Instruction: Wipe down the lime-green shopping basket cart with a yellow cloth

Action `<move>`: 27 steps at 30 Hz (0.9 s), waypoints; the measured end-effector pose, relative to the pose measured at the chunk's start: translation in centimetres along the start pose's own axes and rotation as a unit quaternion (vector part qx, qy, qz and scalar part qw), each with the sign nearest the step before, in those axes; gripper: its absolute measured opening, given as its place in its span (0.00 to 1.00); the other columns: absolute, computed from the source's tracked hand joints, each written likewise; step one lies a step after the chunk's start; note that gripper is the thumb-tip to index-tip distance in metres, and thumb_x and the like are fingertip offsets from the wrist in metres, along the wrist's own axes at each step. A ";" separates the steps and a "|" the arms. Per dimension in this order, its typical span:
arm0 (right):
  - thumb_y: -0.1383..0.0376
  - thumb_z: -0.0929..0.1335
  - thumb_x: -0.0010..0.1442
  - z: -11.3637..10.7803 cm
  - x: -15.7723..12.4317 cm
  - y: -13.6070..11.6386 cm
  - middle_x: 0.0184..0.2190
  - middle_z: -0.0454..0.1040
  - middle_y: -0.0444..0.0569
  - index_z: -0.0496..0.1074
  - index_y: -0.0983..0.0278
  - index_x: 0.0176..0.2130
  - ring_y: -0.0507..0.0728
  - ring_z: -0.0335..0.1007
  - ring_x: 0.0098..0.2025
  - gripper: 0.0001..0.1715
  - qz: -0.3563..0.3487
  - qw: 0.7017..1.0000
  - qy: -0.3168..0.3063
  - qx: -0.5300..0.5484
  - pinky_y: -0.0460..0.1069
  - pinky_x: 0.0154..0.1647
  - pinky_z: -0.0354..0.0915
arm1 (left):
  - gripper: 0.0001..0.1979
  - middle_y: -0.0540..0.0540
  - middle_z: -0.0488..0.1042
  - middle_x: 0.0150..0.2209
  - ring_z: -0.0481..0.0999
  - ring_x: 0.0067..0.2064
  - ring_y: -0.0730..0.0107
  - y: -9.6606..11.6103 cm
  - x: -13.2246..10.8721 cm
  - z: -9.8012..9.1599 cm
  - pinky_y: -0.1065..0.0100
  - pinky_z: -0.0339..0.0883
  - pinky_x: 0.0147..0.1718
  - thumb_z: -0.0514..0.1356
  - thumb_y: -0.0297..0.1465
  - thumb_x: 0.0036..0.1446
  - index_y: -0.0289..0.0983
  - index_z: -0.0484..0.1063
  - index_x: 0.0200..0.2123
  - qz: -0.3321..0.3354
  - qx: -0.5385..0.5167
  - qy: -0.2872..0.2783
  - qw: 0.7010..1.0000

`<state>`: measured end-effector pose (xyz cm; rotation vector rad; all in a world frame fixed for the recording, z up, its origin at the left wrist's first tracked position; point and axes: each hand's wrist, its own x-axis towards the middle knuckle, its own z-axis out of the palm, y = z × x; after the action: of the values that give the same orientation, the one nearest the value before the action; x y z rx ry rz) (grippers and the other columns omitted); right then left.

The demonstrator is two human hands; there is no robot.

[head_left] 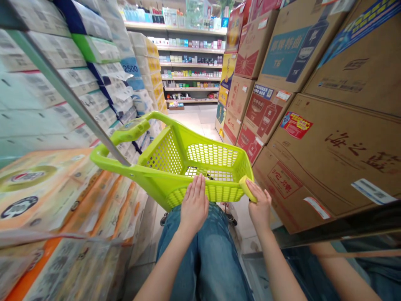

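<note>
Before my knees stands a lime-green rolling shopping basket (156, 177), turned sideways, with perforated walls and a metal pull rod (72, 98) rising to the upper left. Nothing lies inside the part of it I can see. My left hand (194, 204) rests against the near rim, its fingers straight and together. At the basket's right end, my right hand (260, 204) grips a yellow sponge (248, 189) and presses it to the corner of the rim. The sponge's underside is hidden.
Stacked cardboard cartons (338, 154) wall in the right side. Packs of tissue paper (78, 88) and orange-wrapped packs (103, 200) pile up on the left. Shelves of small goods (191, 50) close off the far end of the aisle, beyond a tiled floor (200, 121).
</note>
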<state>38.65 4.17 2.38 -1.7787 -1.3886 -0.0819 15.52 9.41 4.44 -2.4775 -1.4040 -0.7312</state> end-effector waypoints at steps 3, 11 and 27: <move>0.77 0.59 0.45 -0.2 0.2 0.1 0.55 0.76 0.48 0.73 0.58 0.55 0.59 0.68 0.61 0.41 0.029 0.999 0.026 -0.029 0.62 0.65 0.49 | 0.35 0.39 0.50 0.71 0.48 0.72 0.59 0.1 0.0 0.0 0.55 0.50 0.68 0.47 0.27 0.66 0.31 0.34 0.72 -0.001 -0.006 0.004 1.000; 0.80 0.60 0.50 5.1 0.6 -11.0 0.59 0.73 0.44 0.70 0.57 0.59 0.57 0.63 0.64 0.40 -0.071 0.993 -0.082 -0.035 0.57 0.66 0.48 | 0.35 0.37 0.52 0.71 0.48 0.72 0.58 0.2 0.1 0.2 0.54 0.51 0.68 0.49 0.27 0.64 0.30 0.40 0.71 -0.014 -0.010 -0.001 1.000; 0.77 0.58 0.43 -0.7 0.2 1.7 0.57 0.75 0.48 0.73 0.60 0.56 0.57 0.68 0.61 0.43 0.012 1.000 0.015 0.022 0.59 0.64 0.58 | 0.35 0.39 0.50 0.71 0.46 0.73 0.60 0.0 0.0 0.0 0.56 0.48 0.69 0.46 0.27 0.66 0.30 0.35 0.72 -0.001 -0.001 -0.004 1.000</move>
<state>40.40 3.83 1.95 -1.7514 -1.3366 -0.0649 15.46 9.39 4.45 -2.4829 -1.4103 -0.7252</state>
